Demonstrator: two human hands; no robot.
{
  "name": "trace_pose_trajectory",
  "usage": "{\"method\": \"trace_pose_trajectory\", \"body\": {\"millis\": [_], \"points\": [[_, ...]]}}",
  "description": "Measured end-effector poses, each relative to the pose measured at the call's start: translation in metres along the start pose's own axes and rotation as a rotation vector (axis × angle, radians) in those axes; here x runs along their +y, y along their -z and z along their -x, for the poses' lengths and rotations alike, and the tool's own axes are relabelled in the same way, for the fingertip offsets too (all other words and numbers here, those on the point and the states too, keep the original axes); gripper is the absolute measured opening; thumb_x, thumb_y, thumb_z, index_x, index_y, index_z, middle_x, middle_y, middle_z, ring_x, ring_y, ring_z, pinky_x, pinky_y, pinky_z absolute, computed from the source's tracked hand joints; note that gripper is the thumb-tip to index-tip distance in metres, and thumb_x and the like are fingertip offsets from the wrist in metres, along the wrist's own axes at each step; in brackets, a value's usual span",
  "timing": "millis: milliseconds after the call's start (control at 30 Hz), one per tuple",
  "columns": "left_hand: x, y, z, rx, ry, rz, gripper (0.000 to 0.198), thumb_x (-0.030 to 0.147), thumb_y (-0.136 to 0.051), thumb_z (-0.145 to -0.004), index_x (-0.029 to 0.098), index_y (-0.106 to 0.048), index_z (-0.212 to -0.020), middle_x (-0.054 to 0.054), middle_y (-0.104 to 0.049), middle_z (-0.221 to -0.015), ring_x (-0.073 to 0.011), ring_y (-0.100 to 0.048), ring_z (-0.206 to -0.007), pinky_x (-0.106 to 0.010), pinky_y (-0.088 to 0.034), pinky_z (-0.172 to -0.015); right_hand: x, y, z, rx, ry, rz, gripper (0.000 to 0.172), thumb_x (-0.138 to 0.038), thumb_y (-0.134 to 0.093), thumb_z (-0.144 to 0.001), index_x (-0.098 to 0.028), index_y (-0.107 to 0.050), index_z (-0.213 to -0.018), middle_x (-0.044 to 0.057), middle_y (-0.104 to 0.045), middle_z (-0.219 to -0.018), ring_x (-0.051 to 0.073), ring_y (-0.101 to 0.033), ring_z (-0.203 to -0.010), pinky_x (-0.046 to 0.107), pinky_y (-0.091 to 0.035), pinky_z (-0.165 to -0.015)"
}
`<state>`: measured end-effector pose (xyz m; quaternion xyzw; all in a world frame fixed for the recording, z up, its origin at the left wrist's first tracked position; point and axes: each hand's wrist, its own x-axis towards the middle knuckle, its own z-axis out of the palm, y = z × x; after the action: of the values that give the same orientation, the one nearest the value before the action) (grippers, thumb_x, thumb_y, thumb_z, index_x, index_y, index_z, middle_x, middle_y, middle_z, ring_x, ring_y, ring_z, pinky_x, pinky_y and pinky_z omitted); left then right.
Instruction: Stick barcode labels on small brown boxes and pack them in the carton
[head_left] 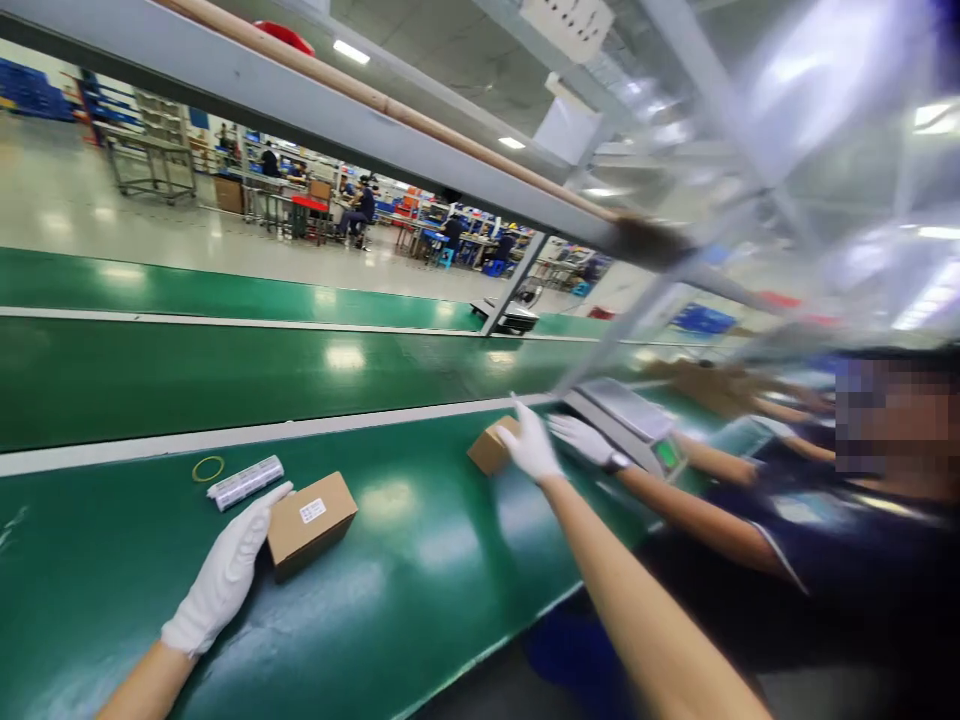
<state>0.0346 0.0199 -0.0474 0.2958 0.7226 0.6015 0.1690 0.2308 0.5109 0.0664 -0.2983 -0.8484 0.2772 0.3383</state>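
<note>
My left hand (225, 575), in a white glove, lies along the left side of a brown cardboard box (313, 522) with a white label. Its fingers are stretched out and touch the box, which rests on the green work surface. Just behind are a clear-wrapped pale roll-shaped pack (246, 483) and a yellow-green rubber band (208, 469). Further right, my gloved right hand (534, 445) is at the right side of a smaller-looking cardboard box (491, 447). The thumb lies over that box's near face; other fingers point upward and are partly hidden.
A co-worker's gloved hand (583, 438) is close to my right hand, beside a weighing scale (630, 415). The co-worker (840, 530) sits at the right, blurred. A green conveyor belt (187, 375) runs behind a white rail (187, 438). A metal beam (360, 110) crosses above.
</note>
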Motion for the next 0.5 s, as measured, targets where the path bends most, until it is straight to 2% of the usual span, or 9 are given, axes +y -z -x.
{"method": "trace_pose_trajectory", "body": {"millis": [100, 200, 300, 433, 500], "points": [[0.007, -0.001, 0.0, -0.014, 0.009, 0.019, 0.063, 0.06, -0.04, -0.103, 0.019, -0.057, -0.147, -0.008, -0.054, -0.156, -0.029, -0.043, -0.15, -0.048, -0.025, -0.13, 0.0, -0.02, -0.002, -0.064, -0.026, 0.041, 0.079, -0.04, -0.071, -0.072, -0.012, -0.054, -0.144, 0.021, -0.051, -0.149, 0.042, -0.038, -0.144, 0.059, -0.024, -0.124], [0.015, -0.001, -0.002, -0.03, 0.036, 0.057, 0.059, 0.059, -0.043, -0.102, 0.02, -0.06, -0.143, -0.008, -0.058, -0.153, -0.029, -0.049, -0.145, -0.047, -0.03, -0.128, -0.014, -0.038, 0.024, -0.157, -0.019, 0.049, 0.084, -0.048, -0.072, -0.075, -0.016, -0.048, -0.148, 0.02, -0.053, -0.146, 0.041, -0.049, -0.136, 0.057, -0.037, -0.118], [0.023, -0.001, -0.003, -0.058, 0.055, 0.117, 0.053, 0.057, -0.043, -0.103, 0.021, -0.064, -0.137, -0.008, -0.064, -0.145, -0.0289, -0.057, -0.136, -0.047, -0.04, -0.122, -0.045, -0.052, 0.084, -0.25, 0.013, 0.031, 0.081, -0.053, -0.068, -0.083, -0.021, -0.042, -0.153, 0.016, -0.053, -0.147, 0.035, -0.058, -0.128, 0.053, -0.045, -0.112], [0.033, -0.004, -0.001, -0.085, 0.004, 0.132, 0.047, 0.053, -0.043, -0.104, 0.022, -0.065, -0.13, -0.008, -0.068, -0.138, -0.0279, -0.061, -0.129, -0.045, -0.044, -0.116, -0.111, -0.076, 0.184, -0.305, 0.065, -0.003, 0.072, -0.046, -0.067, -0.09, -0.025, -0.04, -0.153, 0.012, -0.049, -0.149, 0.034, -0.052, -0.134, 0.055, -0.044, -0.114], [0.035, -0.006, 0.002, -0.112, -0.015, 0.108, 0.046, 0.052, -0.043, -0.105, 0.021, -0.065, -0.131, -0.008, -0.068, -0.138, -0.0278, -0.061, -0.127, -0.045, -0.045, -0.115, -0.144, -0.091, 0.219, -0.31, 0.092, -0.008, 0.072, -0.042, -0.067, -0.089, -0.025, -0.039, -0.153, 0.012, -0.048, -0.15, 0.036, -0.048, -0.137, 0.058, -0.041, -0.116]]}}
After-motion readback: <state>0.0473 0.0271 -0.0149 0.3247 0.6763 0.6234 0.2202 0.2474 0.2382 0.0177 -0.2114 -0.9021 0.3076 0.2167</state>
